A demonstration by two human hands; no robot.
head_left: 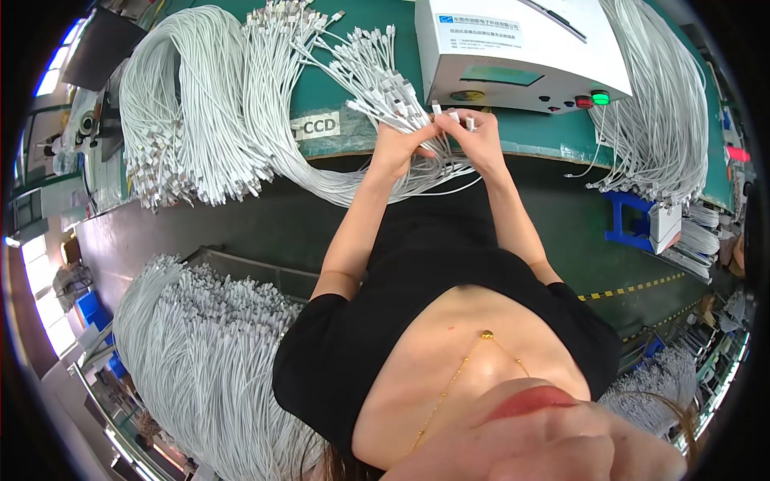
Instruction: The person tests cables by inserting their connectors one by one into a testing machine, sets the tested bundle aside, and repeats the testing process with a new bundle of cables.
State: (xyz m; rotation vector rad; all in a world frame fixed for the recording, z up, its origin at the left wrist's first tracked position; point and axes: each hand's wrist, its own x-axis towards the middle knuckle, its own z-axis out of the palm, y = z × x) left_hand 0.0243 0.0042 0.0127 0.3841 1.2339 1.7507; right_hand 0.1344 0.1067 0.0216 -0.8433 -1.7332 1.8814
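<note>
My left hand [395,149] is closed around a bunch of white USB cables [391,90] at the edge of the green table. Their connector ends fan out above the hand, over the tabletop. My right hand [479,143] is beside it, fingers bent, with several white cable plugs [454,117] poking up between them. The two thumbs are close together, near the cables. Below the hands, the cable lengths [345,186] hang past the table edge in a curve to the left. Part of the right hand's grip is hidden behind its own fingers.
A white tester box [521,60] with buttons and a small screen stands just beyond my right hand. Looped cable bundles [212,88] lie to the left near a "CCD" label [319,126]. More cables [662,104] drape over the table at right. A large cable pile [200,345] is at lower left.
</note>
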